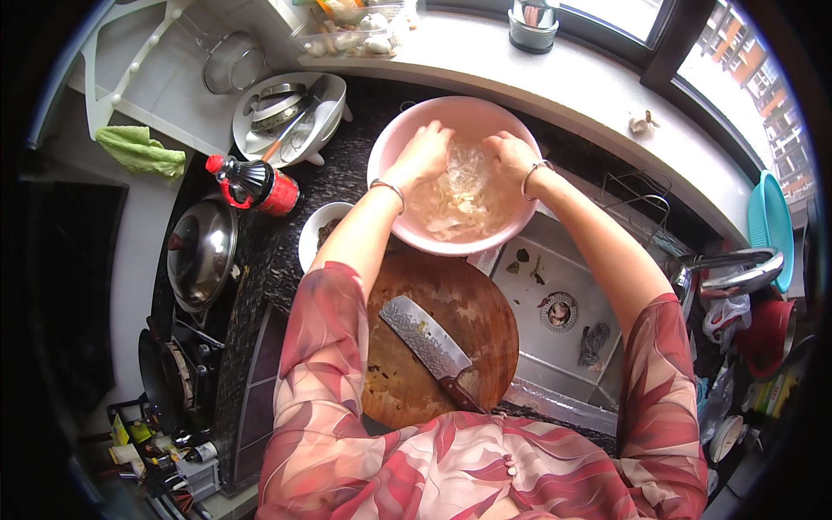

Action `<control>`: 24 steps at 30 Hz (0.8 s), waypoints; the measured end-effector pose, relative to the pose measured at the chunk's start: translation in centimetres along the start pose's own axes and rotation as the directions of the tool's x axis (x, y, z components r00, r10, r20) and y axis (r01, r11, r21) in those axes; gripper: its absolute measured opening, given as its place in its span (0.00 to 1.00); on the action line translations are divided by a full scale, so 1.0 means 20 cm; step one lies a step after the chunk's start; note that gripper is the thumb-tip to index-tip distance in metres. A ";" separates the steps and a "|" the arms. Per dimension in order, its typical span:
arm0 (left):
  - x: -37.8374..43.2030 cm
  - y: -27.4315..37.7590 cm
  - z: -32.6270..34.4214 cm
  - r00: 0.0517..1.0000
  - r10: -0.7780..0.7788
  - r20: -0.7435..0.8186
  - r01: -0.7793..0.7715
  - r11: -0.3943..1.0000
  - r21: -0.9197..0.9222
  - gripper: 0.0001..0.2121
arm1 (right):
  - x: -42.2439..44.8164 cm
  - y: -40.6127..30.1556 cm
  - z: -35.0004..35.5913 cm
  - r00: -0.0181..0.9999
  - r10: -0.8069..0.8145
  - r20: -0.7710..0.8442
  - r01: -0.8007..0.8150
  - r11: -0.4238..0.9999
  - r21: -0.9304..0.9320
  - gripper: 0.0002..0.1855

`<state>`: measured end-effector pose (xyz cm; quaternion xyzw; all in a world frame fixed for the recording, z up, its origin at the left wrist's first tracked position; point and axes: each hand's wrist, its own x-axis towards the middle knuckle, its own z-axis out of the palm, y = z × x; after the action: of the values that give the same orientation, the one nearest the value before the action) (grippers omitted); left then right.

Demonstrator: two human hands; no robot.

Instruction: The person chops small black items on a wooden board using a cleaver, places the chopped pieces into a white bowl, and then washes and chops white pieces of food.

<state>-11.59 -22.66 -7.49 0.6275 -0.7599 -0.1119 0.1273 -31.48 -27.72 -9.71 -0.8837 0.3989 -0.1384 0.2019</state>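
Observation:
A large pink basin [455,245] stands at the back of the counter, holding water and pale, thin-cut food pieces [463,195]. My left hand [426,153] is inside the basin at its left side, fingers bent down near the water. Opposite it, my right hand [511,158] is at the basin's right side, fingers curled. Whether either hand holds food cannot be told. Below the basin, a cleaver [426,338] with a wooden handle lies on a round wooden chopping board [416,403]. A white bowl [307,235] with dark contents is partly hidden behind my left forearm.
A steel sink [526,344] with scraps around its drain lies right of the board, below a chrome faucet [741,260]. Left are a red-capped bottle [260,188], a colander [335,88] of utensils and a lidded pan [203,253]. Garlic [642,123] lies on the windowsill.

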 end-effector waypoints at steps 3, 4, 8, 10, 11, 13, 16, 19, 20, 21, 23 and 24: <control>0.07 -0.07 0.12 0.995 0.023 -0.093 -0.027 0.999 -0.044 0.18 | 0.07 -0.06 0.02 0.999 0.005 -0.041 -0.003 0.999 0.035 0.22; 0.09 -0.08 0.14 0.999 -0.032 0.008 0.033 0.994 -0.105 0.19 | 0.10 -0.06 0.04 0.998 0.042 -0.041 -0.041 0.999 0.027 0.23; 0.13 -0.14 0.25 0.971 -0.036 0.238 0.048 0.998 -0.046 0.21 | 0.20 -0.04 0.14 0.987 0.077 0.143 -0.092 0.991 0.099 0.24; 0.12 -0.12 0.23 0.937 -0.048 0.346 0.025 0.997 0.070 0.21 | 0.18 -0.06 0.17 0.966 0.088 0.241 -0.117 0.987 0.108 0.24; 0.11 -0.11 0.21 0.916 -0.057 0.397 0.006 0.992 0.127 0.21 | 0.18 -0.06 0.17 0.954 0.092 0.287 -0.128 0.985 0.111 0.24; 0.06 -0.12 0.16 0.834 -0.044 0.550 0.074 0.997 -0.033 0.22 | 0.16 -0.14 0.09 0.882 0.103 0.461 -0.130 0.991 0.026 0.23; -0.05 -0.06 0.07 0.733 -0.064 0.677 0.265 0.944 -0.197 0.22 | 0.08 -0.22 0.04 0.781 0.089 0.619 -0.008 0.991 -0.132 0.22; -0.14 0.05 0.01 0.667 -0.090 0.739 0.426 0.861 -0.279 0.21 | 0.03 -0.14 0.13 0.753 0.137 0.643 -0.026 0.984 -0.178 0.22; -0.17 0.07 0.00 0.657 -0.097 0.747 0.459 0.838 -0.294 0.20 | 0.01 -0.17 0.13 0.729 0.200 0.655 -0.106 0.978 -0.181 0.23; -0.21 0.02 0.05 0.661 -0.103 0.743 0.528 0.767 -0.364 0.20 | -0.01 -0.24 0.13 0.701 0.247 0.669 -0.170 0.969 -0.180 0.24; -0.24 0.00 0.10 0.650 -0.182 0.738 0.663 0.610 -0.434 0.19 | -0.06 -0.32 0.11 0.662 0.335 0.670 -0.467 0.884 0.020 0.24; -0.25 0.06 0.08 0.626 -0.265 0.733 0.732 0.524 -0.436 0.19 | -0.10 -0.37 0.06 0.659 0.341 0.670 -0.530 0.843 0.091 0.24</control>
<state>-12.40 -17.41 -8.92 0.6617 -0.4263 -0.6121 0.0759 -27.42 -21.52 -7.41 -0.7166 0.4857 0.1641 0.4729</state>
